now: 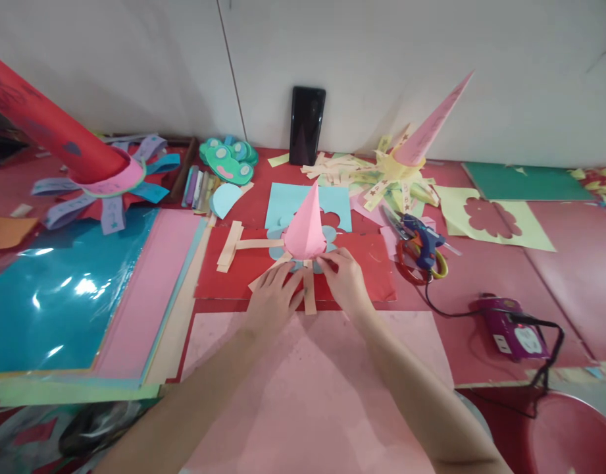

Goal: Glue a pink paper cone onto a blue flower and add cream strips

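Note:
A pink paper cone (305,227) stands upright on a light-blue paper flower (274,252), over red paper (366,263). Beige paper strips stick out from under its base: one strip (258,244) to the left, another strip (309,296) toward me. My left hand (276,296) lies at the near left of the base, fingers stretched out, fingertips beside the near strip and over a slanting strip. At the near right, my right hand (346,280) has thumb and forefinger pinched together against the cone's bottom edge. What is between those fingertips is hidden.
Loose beige strips (229,247) lie left. To the right are a blue glue gun (422,240), scissors (406,260) and a purple box (512,327) with a cord. A phone (306,125) leans on the wall. Finished-looking paper hats (421,145) and a red paper tube (70,125) stand behind.

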`<state>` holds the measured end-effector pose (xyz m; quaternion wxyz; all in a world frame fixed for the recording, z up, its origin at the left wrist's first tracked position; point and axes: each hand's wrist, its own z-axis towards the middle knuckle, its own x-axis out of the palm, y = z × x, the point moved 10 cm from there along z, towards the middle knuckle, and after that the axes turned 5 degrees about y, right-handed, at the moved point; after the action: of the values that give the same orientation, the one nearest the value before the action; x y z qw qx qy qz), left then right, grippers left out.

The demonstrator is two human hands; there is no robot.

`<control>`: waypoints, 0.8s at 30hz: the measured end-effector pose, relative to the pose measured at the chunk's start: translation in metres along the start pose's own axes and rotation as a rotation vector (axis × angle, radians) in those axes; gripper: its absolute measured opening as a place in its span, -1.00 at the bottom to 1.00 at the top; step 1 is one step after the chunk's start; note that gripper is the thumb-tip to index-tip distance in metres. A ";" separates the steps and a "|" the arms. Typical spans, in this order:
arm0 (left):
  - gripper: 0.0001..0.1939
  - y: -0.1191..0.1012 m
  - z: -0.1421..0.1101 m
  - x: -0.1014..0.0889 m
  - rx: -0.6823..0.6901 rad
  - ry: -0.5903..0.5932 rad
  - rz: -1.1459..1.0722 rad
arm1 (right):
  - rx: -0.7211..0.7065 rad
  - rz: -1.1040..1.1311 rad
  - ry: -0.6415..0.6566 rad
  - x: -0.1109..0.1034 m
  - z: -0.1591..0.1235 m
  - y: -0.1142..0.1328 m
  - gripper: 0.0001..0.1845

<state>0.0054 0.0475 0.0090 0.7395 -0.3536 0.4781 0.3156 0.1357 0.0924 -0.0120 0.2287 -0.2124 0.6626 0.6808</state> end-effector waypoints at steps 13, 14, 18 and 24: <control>-0.77 -0.004 0.001 -0.004 0.034 -0.035 0.022 | 0.078 -0.007 -0.031 0.006 -0.001 -0.003 -0.75; -0.77 -0.004 0.001 -0.004 0.035 -0.030 0.018 | 0.081 -0.008 -0.032 0.006 0.000 -0.004 -0.75; -0.77 -0.003 0.001 -0.002 0.030 -0.024 0.022 | 0.088 0.015 -0.042 0.006 0.004 -0.005 -0.83; -0.77 -0.001 0.000 -0.001 0.014 -0.002 0.005 | 0.113 0.030 -0.018 0.007 0.007 -0.005 -0.94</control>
<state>0.0064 0.0468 0.0101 0.7416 -0.3469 0.4804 0.3144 0.1332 0.0994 -0.0201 0.2360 -0.1833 0.7009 0.6476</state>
